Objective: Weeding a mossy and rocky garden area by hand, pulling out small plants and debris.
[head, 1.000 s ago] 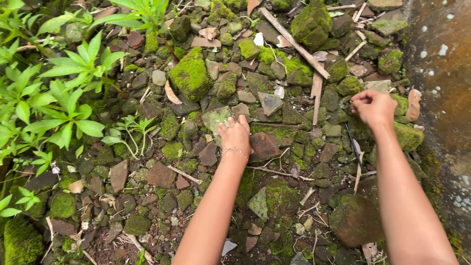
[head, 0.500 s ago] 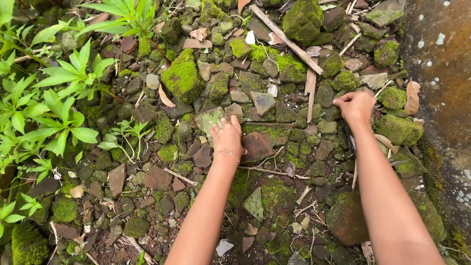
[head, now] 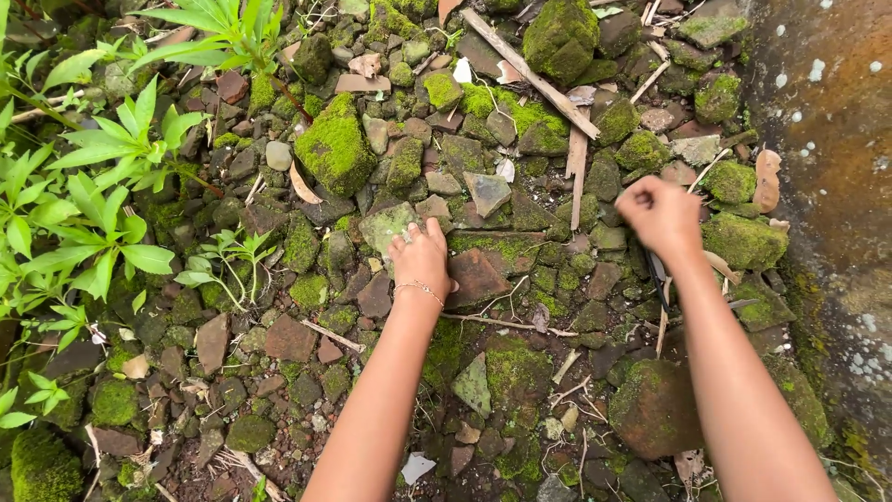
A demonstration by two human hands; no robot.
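I see the left hand flat on a flat stone, grip open; the right hand, at three o'clock, is blurred, grip unclear.

a flat reddish-brown stone lay among mossy rubble, just right of the left hand; a pale green slab sat under its fingertips.

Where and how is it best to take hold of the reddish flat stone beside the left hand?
Probably by the reddish flat stone's exposed right edge, coming from above: it lies flat among mossy rubble, and the left hand covers its left side.
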